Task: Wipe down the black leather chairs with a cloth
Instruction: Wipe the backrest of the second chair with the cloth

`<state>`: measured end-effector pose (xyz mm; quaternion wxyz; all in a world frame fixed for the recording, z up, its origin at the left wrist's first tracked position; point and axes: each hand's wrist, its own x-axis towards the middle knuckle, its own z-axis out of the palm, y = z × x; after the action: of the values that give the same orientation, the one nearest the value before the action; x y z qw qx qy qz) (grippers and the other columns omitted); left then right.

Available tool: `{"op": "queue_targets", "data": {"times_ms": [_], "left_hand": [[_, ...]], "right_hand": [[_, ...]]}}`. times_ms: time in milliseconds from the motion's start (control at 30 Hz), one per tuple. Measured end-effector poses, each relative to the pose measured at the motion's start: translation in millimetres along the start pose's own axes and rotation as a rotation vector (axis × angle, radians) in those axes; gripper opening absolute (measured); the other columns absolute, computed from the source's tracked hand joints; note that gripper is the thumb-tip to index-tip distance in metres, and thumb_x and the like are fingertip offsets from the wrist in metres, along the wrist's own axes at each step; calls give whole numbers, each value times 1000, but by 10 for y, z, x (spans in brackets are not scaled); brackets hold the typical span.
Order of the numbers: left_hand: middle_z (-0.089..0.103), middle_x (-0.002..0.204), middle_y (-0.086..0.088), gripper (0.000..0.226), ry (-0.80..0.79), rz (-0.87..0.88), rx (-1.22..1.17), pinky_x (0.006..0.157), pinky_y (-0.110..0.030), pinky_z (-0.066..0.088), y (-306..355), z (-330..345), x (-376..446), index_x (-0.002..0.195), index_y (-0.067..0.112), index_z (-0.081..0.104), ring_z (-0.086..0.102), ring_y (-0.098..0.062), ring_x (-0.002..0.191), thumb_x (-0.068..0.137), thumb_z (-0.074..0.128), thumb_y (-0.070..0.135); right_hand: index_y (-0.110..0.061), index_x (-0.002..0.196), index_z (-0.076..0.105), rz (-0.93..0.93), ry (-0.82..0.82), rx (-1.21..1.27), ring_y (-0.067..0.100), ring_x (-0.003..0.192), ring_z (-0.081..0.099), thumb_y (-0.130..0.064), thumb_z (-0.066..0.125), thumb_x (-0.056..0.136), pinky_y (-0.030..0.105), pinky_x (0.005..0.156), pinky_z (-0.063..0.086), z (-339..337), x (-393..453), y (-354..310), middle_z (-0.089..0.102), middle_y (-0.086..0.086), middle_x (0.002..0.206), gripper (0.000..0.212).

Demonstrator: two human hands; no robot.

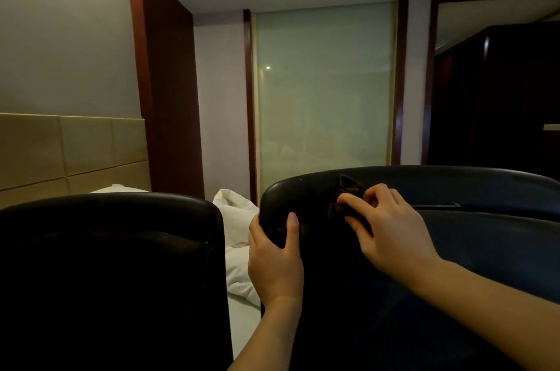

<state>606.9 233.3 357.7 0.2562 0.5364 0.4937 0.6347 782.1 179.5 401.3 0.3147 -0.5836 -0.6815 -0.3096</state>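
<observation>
Black chair (454,219): left hand (274,258) is gripping its edge to steady; right hand (391,228) fingers are pinching cloth (348,188) vs. backrest, wiping.

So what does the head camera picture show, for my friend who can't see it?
A person's right hand presses a dark cloth on the top of a black leather chair, while the left hand grips its edge. Another black chair stands to the left, with white bedding between them.
</observation>
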Motion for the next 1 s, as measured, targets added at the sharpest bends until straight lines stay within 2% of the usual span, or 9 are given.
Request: {"op": "queue_targets", "data": {"times_ms": [100,233,333,400,500,633,733,833,1000], "left_hand": [[58,131,5,84,-12,-6,-11,96,-39,55,36,-27,-26,140,31,41,59,-17,116,73,35,82],[60,128,5,65,11,5,21,89,-29,48,29,-43,-50,138,30,43,60,-18,113,87,43,70],[62,124,4,66,18,3,5,86,-29,49,13,-14,-25,135,30,45,62,-17,107,84,43,72],[61,121,7,64,13,-10,-10,82,-23,46,25,1,-17,135,31,46,60,-13,104,85,43,71],[60,121,8,59,-17,-19,-23,80,-21,48,30,-8,-20,134,33,45,59,-11,104,88,45,69],[59,125,10,77,-38,-1,-30,88,-27,54,25,-24,-15,137,34,43,58,-12,109,75,36,79],[59,127,8,78,-25,-7,-17,91,-32,56,16,-38,9,138,33,43,59,-13,111,75,36,78],[59,126,7,75,-11,-17,11,91,-34,56,8,-32,17,138,33,43,58,-14,111,78,36,77],[60,118,7,49,43,-17,59,80,-27,42,37,-18,-9,135,30,46,54,-10,99,95,47,58]], "right_hand": [[-30,134,50,32,41,142,6,99,43,-36,54,93,19,77,43,-81,28,-161,47,-4,114,42],[-19,136,50,-52,146,135,20,108,49,-31,57,94,33,93,46,-105,397,-639,51,6,120,45],[-22,133,54,-148,19,71,25,121,46,-35,54,95,42,104,42,24,646,-852,52,7,129,40],[-23,135,53,-190,-10,14,26,131,43,-33,52,96,44,112,35,50,629,-723,52,6,137,40],[-21,137,51,-145,0,36,23,132,45,-27,54,95,42,111,38,-74,410,-199,51,4,140,43],[-26,140,46,-7,-10,79,14,133,42,-36,46,94,38,107,41,-202,227,277,47,-5,143,47],[-26,139,47,101,43,121,14,134,39,-28,51,96,37,110,36,-88,273,75,47,-5,142,43],[-23,139,47,186,104,159,15,139,34,-23,51,97,42,114,33,38,259,-221,45,-2,146,42],[-21,135,54,38,122,209,18,139,36,-22,54,95,36,116,27,206,278,-773,49,1,145,40]]}}
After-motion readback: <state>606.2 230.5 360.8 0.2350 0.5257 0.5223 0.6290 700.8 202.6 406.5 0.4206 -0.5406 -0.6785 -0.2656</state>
